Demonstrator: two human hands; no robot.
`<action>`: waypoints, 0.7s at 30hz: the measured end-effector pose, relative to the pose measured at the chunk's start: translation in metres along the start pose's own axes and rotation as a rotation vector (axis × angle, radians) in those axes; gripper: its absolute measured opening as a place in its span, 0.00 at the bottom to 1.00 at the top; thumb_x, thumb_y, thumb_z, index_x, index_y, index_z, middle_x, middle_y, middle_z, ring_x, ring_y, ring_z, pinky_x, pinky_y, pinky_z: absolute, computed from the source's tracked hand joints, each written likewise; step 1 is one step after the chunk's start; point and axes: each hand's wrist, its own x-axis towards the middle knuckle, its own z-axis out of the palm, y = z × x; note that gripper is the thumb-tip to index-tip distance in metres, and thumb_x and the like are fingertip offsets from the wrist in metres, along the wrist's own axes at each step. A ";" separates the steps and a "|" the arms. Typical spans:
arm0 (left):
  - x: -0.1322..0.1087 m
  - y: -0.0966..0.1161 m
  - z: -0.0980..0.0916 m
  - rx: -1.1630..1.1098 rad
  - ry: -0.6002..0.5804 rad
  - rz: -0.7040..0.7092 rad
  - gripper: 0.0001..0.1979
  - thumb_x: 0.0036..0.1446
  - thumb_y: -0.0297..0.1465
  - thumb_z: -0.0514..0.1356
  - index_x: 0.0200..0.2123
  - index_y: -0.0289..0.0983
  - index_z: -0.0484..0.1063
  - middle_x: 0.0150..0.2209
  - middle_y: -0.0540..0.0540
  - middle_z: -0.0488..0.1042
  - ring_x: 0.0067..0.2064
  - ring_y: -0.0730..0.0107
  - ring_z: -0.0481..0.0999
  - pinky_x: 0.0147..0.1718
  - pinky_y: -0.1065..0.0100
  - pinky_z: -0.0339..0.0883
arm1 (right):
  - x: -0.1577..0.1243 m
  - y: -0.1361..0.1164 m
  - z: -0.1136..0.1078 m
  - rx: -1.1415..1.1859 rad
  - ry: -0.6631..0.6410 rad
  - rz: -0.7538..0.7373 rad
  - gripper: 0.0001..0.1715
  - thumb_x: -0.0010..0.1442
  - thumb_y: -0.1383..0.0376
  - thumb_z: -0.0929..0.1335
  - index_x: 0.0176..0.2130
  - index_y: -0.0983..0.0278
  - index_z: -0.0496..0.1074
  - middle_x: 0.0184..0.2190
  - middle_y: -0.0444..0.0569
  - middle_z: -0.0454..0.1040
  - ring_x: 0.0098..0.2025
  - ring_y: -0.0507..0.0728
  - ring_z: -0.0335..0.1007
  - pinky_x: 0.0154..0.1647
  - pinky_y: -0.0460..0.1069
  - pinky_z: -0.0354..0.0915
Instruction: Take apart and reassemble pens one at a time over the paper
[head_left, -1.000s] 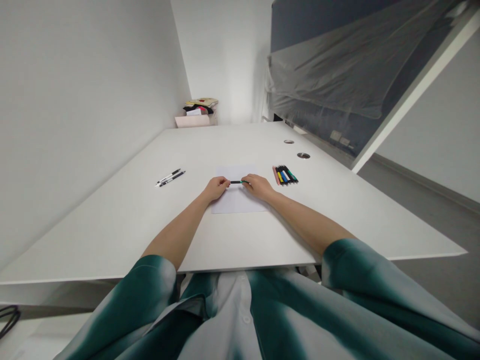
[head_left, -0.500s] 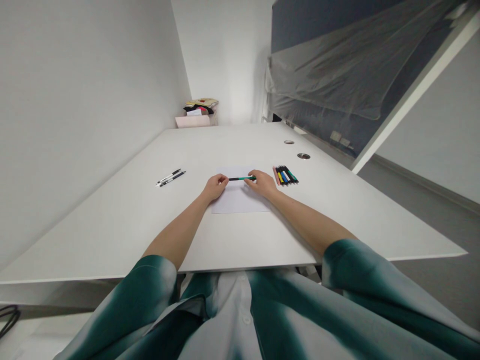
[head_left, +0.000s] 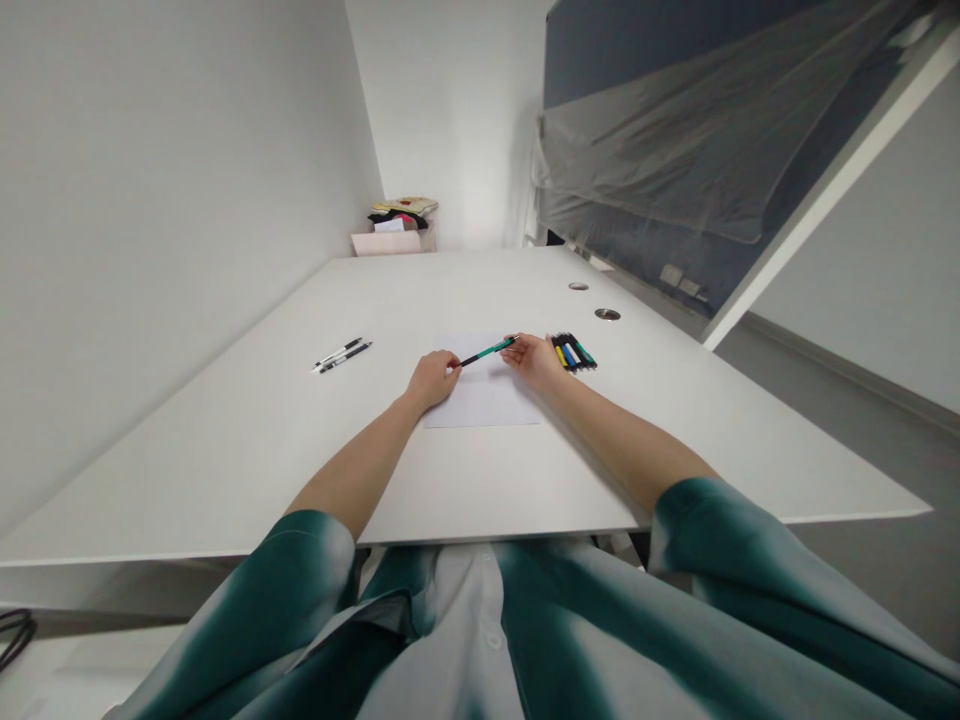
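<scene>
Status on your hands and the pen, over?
Left hand, right hand at either end of green pen. Pen over paper sheet. Row of coloured pens beside right hand.

And here's the left hand (head_left: 433, 380), its grip closed on the end of a green-and-black pen (head_left: 487, 352), slanting across a sheet of white paper (head_left: 487, 400) on the white table (head_left: 225, 470)! The right hand (head_left: 534, 362) is right at the pen's far tip, a row of colored pens (head_left: 574, 352) just beside it, and two black pens (head_left: 341, 355) lie well off to the left.
</scene>
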 end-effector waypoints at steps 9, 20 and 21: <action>-0.002 0.010 0.000 0.081 0.035 0.033 0.11 0.63 0.31 0.53 0.42 0.35 0.74 0.43 0.38 0.76 0.48 0.55 0.72 0.52 0.55 0.63 | -0.002 0.004 -0.004 -0.007 0.017 0.018 0.09 0.58 0.61 0.63 0.35 0.61 0.71 0.25 0.47 0.73 0.32 0.56 0.72 0.35 0.49 0.68; 0.001 0.019 0.001 -0.007 -0.011 0.062 0.12 0.63 0.33 0.53 0.42 0.36 0.75 0.42 0.40 0.77 0.46 0.57 0.73 0.52 0.56 0.63 | -0.009 0.011 0.011 -0.120 -0.157 -0.044 0.22 0.52 0.48 0.73 0.33 0.63 0.71 0.23 0.43 0.69 0.24 0.51 0.65 0.26 0.45 0.61; 0.000 0.019 0.001 -0.016 -0.016 0.077 0.12 0.63 0.33 0.54 0.42 0.36 0.75 0.42 0.41 0.77 0.46 0.57 0.73 0.52 0.56 0.63 | -0.012 0.014 0.013 -0.173 -0.196 -0.078 0.21 0.49 0.50 0.74 0.33 0.64 0.71 0.23 0.42 0.69 0.24 0.50 0.64 0.26 0.45 0.60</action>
